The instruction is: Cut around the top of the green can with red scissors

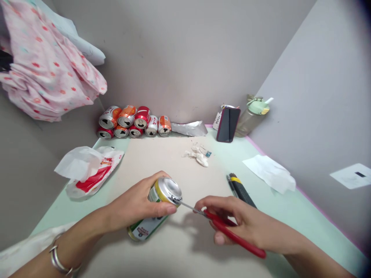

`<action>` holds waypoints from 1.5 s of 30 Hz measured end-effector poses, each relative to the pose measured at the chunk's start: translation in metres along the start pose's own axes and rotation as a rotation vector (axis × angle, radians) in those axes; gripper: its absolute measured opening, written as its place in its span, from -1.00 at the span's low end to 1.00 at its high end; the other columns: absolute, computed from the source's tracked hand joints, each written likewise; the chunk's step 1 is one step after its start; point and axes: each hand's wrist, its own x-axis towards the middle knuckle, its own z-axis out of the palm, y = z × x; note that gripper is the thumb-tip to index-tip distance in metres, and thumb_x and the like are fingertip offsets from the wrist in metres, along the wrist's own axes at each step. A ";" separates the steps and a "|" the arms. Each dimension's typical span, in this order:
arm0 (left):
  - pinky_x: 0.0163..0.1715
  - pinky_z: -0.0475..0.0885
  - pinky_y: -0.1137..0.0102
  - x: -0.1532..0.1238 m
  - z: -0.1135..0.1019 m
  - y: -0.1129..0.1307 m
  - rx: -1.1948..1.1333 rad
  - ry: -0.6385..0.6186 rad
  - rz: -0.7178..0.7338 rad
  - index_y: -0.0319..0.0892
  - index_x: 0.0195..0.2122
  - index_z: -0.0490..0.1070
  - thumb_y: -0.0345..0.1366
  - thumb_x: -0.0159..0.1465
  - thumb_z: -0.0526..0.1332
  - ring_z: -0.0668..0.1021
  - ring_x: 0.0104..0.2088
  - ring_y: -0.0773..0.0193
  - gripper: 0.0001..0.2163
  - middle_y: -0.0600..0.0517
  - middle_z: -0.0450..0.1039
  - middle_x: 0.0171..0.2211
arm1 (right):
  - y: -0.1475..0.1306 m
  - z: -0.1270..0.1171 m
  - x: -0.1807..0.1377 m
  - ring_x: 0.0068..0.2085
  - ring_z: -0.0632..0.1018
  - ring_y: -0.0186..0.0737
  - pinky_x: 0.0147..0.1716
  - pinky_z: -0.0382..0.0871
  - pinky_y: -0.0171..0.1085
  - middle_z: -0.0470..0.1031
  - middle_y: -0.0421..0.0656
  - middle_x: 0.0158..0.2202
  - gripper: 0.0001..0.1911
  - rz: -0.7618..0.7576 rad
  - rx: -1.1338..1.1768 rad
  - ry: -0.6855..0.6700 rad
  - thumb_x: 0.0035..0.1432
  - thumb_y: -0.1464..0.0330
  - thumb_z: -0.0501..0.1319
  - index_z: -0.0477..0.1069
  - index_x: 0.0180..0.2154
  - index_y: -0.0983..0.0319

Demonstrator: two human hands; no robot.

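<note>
My left hand (pixel 147 199) grips a green, white and yellow drink can (pixel 147 227), tilted with its silver end up and to the right. Along the rim of that end runs a dark, jagged cut. My right hand (pixel 228 220) is wrapped round red-handled scissors (pixel 232 233). Their blade tip meets the can at the cut, just beside my left thumb. How far the blade goes into the metal is hidden.
Several empty cans (pixel 142 117) are stacked at the back beside a cut metal sheet (pixel 189 128). Crumpled tissue scraps (pixel 198 156) lie mid-table. Right are a box cutter (pixel 240 189), white paper (pixel 269 172), a phone (pixel 228 125) and a bottle (pixel 252 116); left, a tissue pack (pixel 95 173).
</note>
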 end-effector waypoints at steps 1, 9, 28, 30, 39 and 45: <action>-0.35 0.32 0.41 0.000 0.000 0.000 0.006 0.017 -0.003 -0.12 -0.16 0.33 0.04 0.13 0.34 0.41 -0.32 0.23 -0.59 0.09 0.37 -0.32 | 0.002 0.000 0.001 -0.35 0.31 -0.30 -0.41 0.20 -0.38 0.31 -0.26 -0.36 -0.56 -0.006 0.053 -0.012 0.20 0.09 0.32 0.43 0.02 0.17; -0.36 0.31 0.41 0.000 0.000 0.002 -0.031 0.085 -0.004 -0.12 -0.17 0.32 0.02 0.14 0.33 0.42 -0.34 0.25 -0.61 0.11 0.37 -0.35 | 0.016 0.001 0.005 -0.44 0.35 -0.40 -0.51 0.23 -0.45 0.36 -0.21 -0.35 -0.68 -0.082 0.355 -0.041 0.34 0.20 0.22 0.40 0.03 0.23; -0.24 0.32 0.37 0.000 0.000 0.005 0.088 0.158 -0.035 -0.10 -0.13 0.28 -0.08 0.20 0.32 0.44 -0.25 0.21 -0.66 0.09 0.39 -0.28 | 0.011 0.004 0.007 -0.58 0.21 -0.47 -0.61 0.15 -0.45 0.36 -0.27 -0.48 -0.53 -0.059 0.295 0.008 0.29 0.05 0.24 0.44 0.04 0.27; -0.23 0.32 0.37 0.001 0.001 0.005 0.108 0.193 -0.043 -0.09 -0.12 0.28 -0.10 0.18 0.33 0.44 -0.24 0.20 -0.66 0.10 0.40 -0.27 | 0.008 0.004 0.007 -0.57 0.21 -0.47 -0.60 0.13 -0.45 0.33 -0.29 -0.49 -0.56 -0.051 0.267 0.017 0.26 0.09 0.29 0.45 0.02 0.26; -0.22 0.32 0.37 0.000 0.001 0.006 0.050 0.130 -0.036 -0.09 -0.05 0.30 -0.10 0.16 0.35 0.45 -0.22 0.19 -0.60 0.09 0.41 -0.23 | 0.008 0.004 -0.002 -0.47 0.33 -0.36 -0.48 0.22 -0.38 0.37 -0.22 -0.43 -0.57 -0.045 0.224 0.054 0.37 0.09 0.16 0.45 0.10 0.21; -0.22 0.30 0.38 -0.001 0.003 0.007 0.095 0.177 -0.052 -0.10 -0.09 0.29 -0.14 0.19 0.34 0.43 -0.24 0.22 -0.66 0.12 0.38 -0.26 | 0.007 0.006 -0.001 -0.36 0.31 -0.32 -0.33 0.24 -0.37 0.32 -0.26 -0.39 -0.66 -0.055 0.135 0.102 0.30 0.15 0.26 0.46 0.05 0.13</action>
